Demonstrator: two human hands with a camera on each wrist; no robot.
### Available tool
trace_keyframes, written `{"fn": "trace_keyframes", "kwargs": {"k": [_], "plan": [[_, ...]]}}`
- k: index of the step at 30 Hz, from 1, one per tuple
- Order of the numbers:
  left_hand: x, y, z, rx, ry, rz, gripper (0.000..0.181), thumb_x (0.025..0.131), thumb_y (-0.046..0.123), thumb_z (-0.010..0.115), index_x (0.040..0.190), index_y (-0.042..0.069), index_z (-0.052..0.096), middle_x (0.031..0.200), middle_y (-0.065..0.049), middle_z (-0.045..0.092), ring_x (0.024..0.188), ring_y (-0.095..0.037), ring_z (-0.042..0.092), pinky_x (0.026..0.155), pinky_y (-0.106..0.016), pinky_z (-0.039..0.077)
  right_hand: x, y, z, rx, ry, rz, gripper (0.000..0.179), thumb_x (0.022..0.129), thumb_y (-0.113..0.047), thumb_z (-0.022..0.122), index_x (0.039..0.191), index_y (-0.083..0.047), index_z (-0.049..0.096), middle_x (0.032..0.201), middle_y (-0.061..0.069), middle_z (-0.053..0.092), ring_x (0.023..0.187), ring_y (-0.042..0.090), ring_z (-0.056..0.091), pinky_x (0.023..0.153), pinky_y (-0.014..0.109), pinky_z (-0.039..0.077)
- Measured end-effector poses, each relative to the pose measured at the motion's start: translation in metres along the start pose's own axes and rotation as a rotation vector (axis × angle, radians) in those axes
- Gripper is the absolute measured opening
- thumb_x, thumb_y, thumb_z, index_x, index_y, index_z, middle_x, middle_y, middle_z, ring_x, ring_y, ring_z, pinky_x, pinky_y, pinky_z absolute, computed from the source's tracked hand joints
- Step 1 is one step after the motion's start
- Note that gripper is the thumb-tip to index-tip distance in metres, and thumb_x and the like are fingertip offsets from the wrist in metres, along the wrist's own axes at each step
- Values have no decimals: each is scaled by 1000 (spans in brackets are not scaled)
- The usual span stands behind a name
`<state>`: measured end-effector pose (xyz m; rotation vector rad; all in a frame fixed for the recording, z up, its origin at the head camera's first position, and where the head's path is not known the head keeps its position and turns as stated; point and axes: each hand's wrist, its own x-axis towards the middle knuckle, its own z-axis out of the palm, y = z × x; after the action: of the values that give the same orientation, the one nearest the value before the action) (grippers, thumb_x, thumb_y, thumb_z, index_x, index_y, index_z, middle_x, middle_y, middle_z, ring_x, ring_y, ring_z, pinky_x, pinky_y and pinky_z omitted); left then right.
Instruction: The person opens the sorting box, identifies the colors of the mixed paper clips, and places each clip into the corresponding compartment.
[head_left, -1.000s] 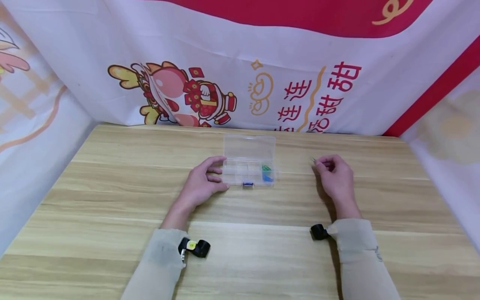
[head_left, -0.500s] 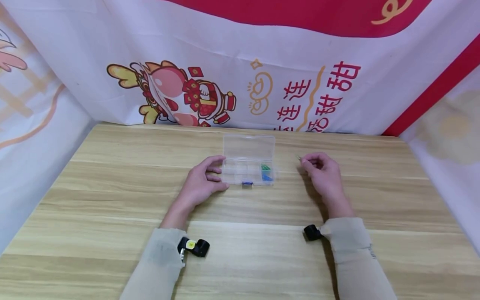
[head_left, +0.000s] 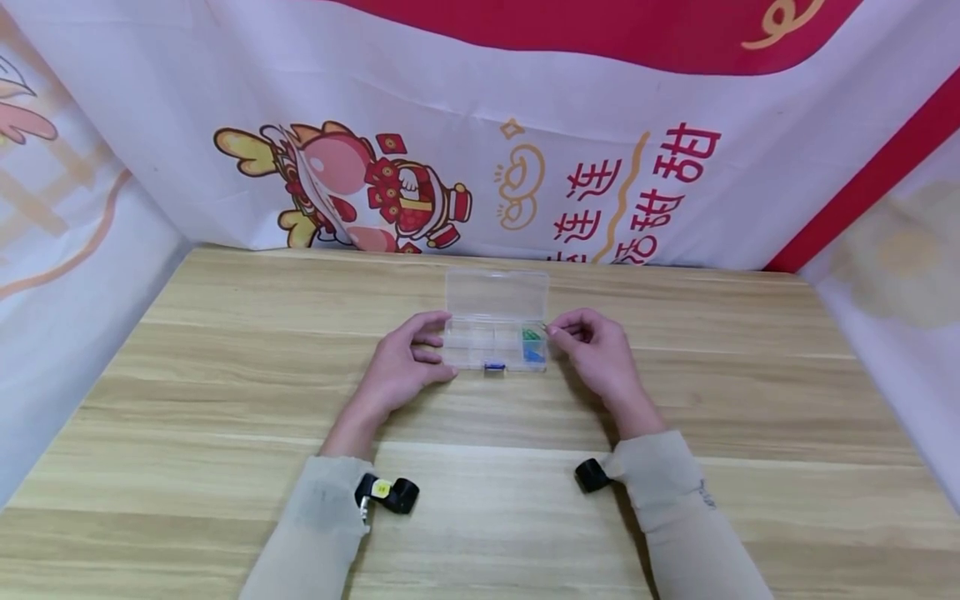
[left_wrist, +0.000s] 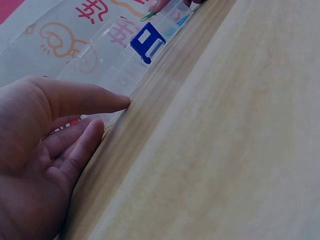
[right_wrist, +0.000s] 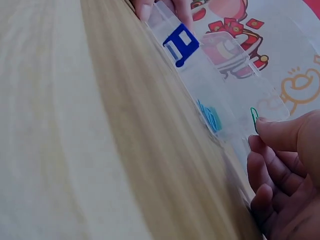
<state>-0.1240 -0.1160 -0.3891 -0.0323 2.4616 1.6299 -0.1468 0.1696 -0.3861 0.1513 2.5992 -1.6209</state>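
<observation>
A clear plastic compartment box [head_left: 483, 353] stands on the table with its lid [head_left: 497, 293] raised at the back. My left hand [head_left: 405, 357] holds the box's left end, thumb at the front corner and index finger at the back corner. Between thumb and index finger, my right hand [head_left: 600, 354] pinches a green paper clip [right_wrist: 254, 119] at the box's right end, close by the back right compartment. That compartment has green paper clips [head_left: 531, 335] in it; blue paper clips [right_wrist: 211, 119] lie in the one in front. A dark blue latch [head_left: 494, 367] sits on the front edge.
The wood-grain table [head_left: 480, 508] reaches back to a printed white cloth [head_left: 480, 100], with more cloth at both sides. Each sleeve carries a small black wrist camera [head_left: 592, 475].
My right hand has come leftward across the table with the paper clip, from well right of the box to its right end. My left hand has stayed at the box's left end.
</observation>
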Motion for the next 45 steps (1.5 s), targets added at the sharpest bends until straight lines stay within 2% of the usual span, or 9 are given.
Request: {"fn": "trace_keyframes", "kwargs": {"k": [14,32,45], "plan": [[0,0,-1,-1,-6,3,78,86,1,87,154,24,57,144,-8,65,118,-28,69,101,-43,61,0,-1,6,-11,5,34,20,104,-28,74,115,-12,75,112,8,70,101,22,60,88,32,53],[1,-3,1,9,-4,0,78,85,1,88,153,25,58,145,-7,64,119,-29,68,103,-44,61,-3,9,10,-11,58,-25,16,100,-25,78,111,-12,76,108,8,73,97,22,62,87,33,54],[3,-2,1,5,-4,21,79,85,0,87,154,23,57,146,-8,64,117,-29,69,102,-43,62,-4,8,9,-21,65,-28,16,101,-25,76,111,-13,75,108,8,72,98,23,61,87,34,53]]}}
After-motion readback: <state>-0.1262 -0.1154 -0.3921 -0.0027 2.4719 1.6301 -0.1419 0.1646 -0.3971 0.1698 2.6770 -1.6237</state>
